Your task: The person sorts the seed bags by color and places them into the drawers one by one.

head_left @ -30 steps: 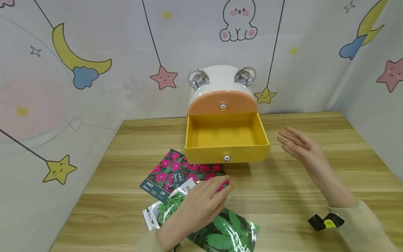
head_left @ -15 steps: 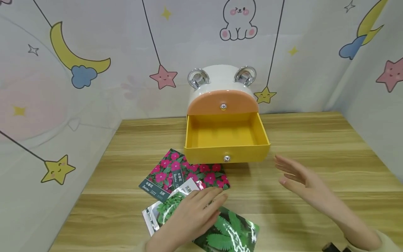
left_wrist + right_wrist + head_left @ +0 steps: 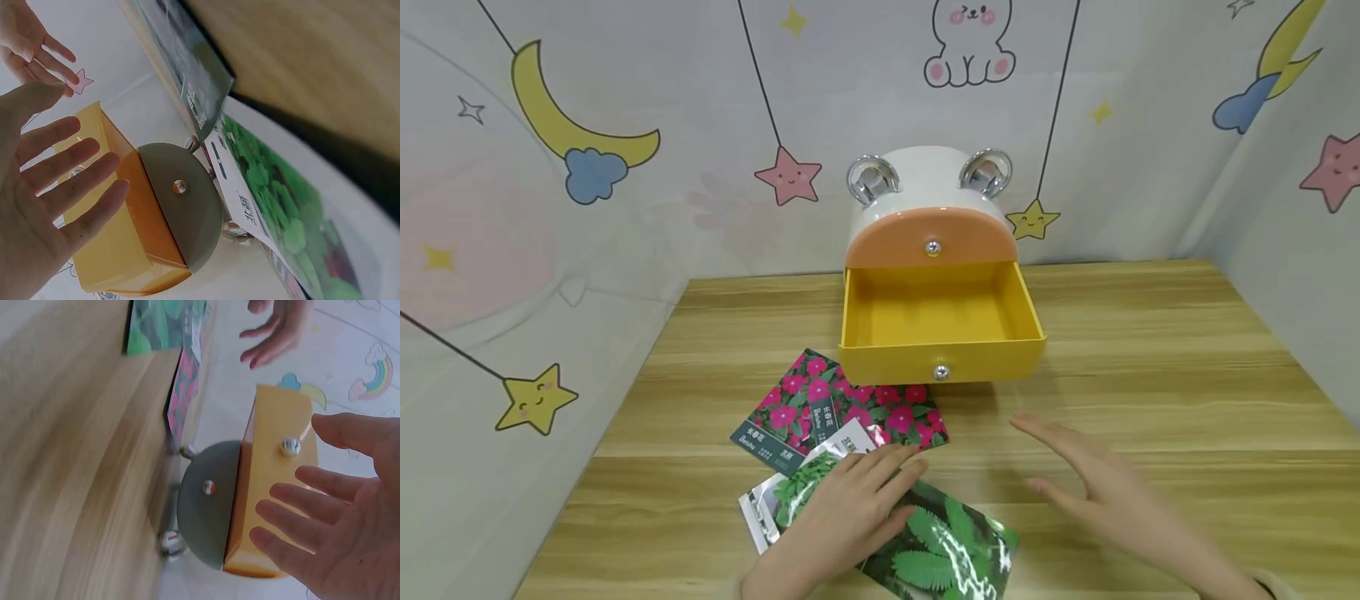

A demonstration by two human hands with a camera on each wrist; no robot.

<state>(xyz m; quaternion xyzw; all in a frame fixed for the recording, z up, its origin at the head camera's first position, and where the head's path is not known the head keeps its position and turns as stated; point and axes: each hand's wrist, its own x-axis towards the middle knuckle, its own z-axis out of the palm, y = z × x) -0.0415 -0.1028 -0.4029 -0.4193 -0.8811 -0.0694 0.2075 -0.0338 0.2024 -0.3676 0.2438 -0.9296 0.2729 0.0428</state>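
My left hand (image 3: 850, 512) is over a pile of seed packets with its fingers straight; the left wrist view shows nothing in it. Partly beneath it lie a white-edged packet with small green leaves (image 3: 805, 483) and a glossy fern-leaf packet (image 3: 925, 562). Behind these, two packets with pink flowers overlap, one at the left (image 3: 782, 417) and one at the right (image 3: 898, 421). To the right of the pile my right hand (image 3: 1097, 487) hovers above the table, thumb apart from the fingers, holding nothing. Its palm (image 3: 350, 531) shows bare in the right wrist view.
A small white cabinet (image 3: 925, 179) with silver ears stands against the back curtain. Its yellow lower drawer (image 3: 940, 364) is pulled out over the wooden table (image 3: 1150, 358) and has nothing in it. The orange upper drawer (image 3: 895, 242) is closed.
My right hand has come down and left from beside the drawer, toward the packets, its thumb now farther from the fingers. My left hand has shifted slightly left and down. The packets lie as before.
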